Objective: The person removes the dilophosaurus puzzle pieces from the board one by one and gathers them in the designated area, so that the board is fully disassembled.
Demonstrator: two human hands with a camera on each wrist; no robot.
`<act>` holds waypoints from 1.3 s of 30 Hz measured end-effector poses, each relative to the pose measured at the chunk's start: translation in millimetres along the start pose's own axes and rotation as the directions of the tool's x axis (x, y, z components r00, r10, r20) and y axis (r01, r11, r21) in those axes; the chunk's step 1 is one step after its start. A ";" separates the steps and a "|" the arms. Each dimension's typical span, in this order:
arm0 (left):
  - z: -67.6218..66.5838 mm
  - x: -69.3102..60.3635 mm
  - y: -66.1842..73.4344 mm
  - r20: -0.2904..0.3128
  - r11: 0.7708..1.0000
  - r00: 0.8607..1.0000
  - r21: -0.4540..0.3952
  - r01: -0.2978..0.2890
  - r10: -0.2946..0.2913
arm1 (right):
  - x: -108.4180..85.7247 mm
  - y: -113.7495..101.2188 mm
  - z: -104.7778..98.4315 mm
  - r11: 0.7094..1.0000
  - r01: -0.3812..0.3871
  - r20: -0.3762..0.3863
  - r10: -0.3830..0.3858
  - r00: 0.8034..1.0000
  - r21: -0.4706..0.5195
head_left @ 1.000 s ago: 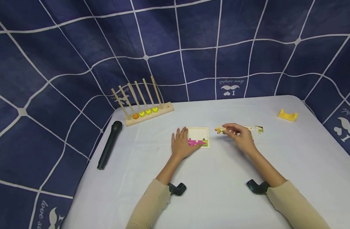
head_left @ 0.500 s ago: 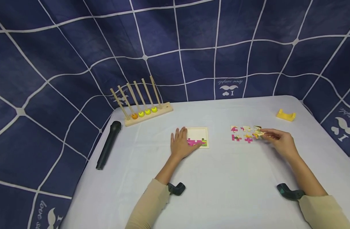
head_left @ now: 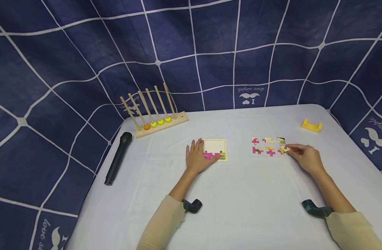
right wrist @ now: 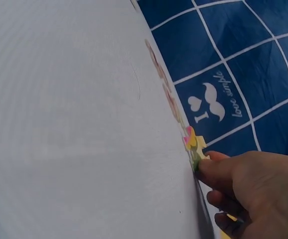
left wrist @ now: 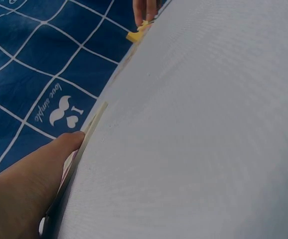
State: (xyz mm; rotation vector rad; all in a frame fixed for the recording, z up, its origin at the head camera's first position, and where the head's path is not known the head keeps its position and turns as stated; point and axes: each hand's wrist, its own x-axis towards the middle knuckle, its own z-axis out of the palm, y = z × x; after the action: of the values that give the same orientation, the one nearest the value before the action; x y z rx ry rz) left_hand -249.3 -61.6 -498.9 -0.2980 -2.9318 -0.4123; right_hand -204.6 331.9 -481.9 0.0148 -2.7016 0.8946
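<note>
My left hand rests on the left side of a small square puzzle frame, its fingers extended and thumb across the lower edge. Pink and green puzzle pieces fill the frame's bottom row; bare board shows above them. My right hand pinches a yellow, pink and green puzzle piece between thumb and finger, at the right end of the lower row of loose pieces. Left of it lie a pink-yellow piece and a pink piece. Several more, such as a green-brown piece, form the row behind.
At the back left stands a wooden peg rack with an orange bead and several yellow ones. A black microphone lies along the left edge. A yellow bracket-shaped block sits at the far right. Patterned blue cloth hangs behind the white table.
My right hand carried the puzzle piece rightward from near the frame, past the loose pieces, then brought it slightly nearer me at the lower row's end. My left hand stayed on the frame.
</note>
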 end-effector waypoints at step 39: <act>-9.5 -0.2 -9.7 0.081 0.997 0.994 -0.031 -0.064 0.066 | 20.2 -146.7 94.3 0.871 0.229 0.045 -0.275 0.960 0.434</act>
State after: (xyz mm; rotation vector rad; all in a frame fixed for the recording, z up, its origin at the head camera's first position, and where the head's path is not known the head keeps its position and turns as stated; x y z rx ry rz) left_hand -249.9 -73.5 -492.4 -0.4232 -2.9886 -0.4426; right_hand -234.8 160.0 -462.8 0.5101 -2.4562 1.4082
